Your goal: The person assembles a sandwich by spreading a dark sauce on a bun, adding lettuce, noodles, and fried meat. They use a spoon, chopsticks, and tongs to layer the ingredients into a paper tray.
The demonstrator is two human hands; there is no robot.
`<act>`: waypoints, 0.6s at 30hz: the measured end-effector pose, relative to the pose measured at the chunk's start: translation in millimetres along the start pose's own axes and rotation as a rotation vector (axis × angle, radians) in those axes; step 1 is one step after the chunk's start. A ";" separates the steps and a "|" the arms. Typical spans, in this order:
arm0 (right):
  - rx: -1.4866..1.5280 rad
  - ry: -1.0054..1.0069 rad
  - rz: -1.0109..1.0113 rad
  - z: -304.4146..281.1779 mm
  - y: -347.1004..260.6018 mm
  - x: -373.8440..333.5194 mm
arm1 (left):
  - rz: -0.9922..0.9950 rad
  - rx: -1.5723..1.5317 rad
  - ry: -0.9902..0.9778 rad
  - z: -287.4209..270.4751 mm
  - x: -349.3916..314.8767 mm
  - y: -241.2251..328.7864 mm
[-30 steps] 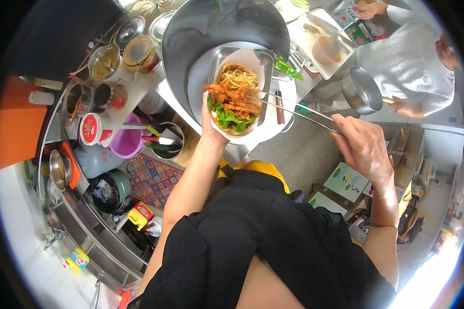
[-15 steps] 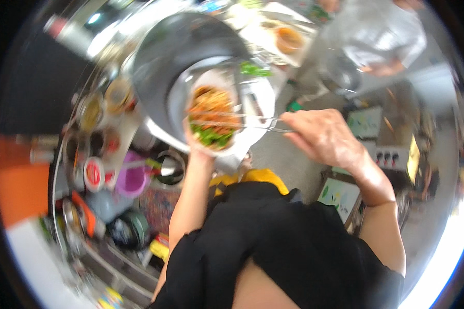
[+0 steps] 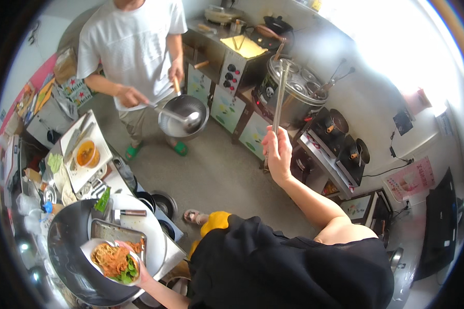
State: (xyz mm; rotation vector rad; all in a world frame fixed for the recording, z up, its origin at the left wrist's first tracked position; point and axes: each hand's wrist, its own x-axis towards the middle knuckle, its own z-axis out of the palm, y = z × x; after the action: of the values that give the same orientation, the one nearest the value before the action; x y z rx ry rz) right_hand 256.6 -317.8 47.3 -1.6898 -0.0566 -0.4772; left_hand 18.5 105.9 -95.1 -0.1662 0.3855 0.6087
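Observation:
In my left hand is a white paper sleeve holding food with shredded orange-brown filling and green leaves. It is over the near edge of a metal tray, where more orange filling lies. My right hand, raised to the right and away from the food, is closed around long metal tongs pointing up. Beside the tray are a brown-handled utensil and a green leaf, by a round white surface. A large dark pan curves around the tray's left side.
Across the floor a person in a white T-shirt holds a wok and a ladle. A large steel pot and dark pans stand to the right. A bowl of orange soup sits at left.
My view has swung right, toward the pot and the other person. The tongs, over the food before, are now lifted away in my right hand. My left hand still holds the food.

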 end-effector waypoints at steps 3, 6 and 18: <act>-0.240 -0.231 -0.058 0.8 -3.5 -41.2 | -0.088 -0.161 -0.056 4.6 -6.5 3.7; -0.292 -0.624 0.014 35.8 29.3 -98.5 | -0.067 0.039 -0.321 49.2 -39.1 -19.3; -0.593 -1.661 -1.015 296.8 39.7 -120.0 | 0.496 -0.027 0.109 3.2 -156.5 -15.4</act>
State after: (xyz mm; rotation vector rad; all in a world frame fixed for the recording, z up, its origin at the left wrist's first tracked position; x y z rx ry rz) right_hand 241.8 -13.8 -59.8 -2.0821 -2.1932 0.3881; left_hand -89.2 12.3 -29.0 -0.1297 0.5299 1.0964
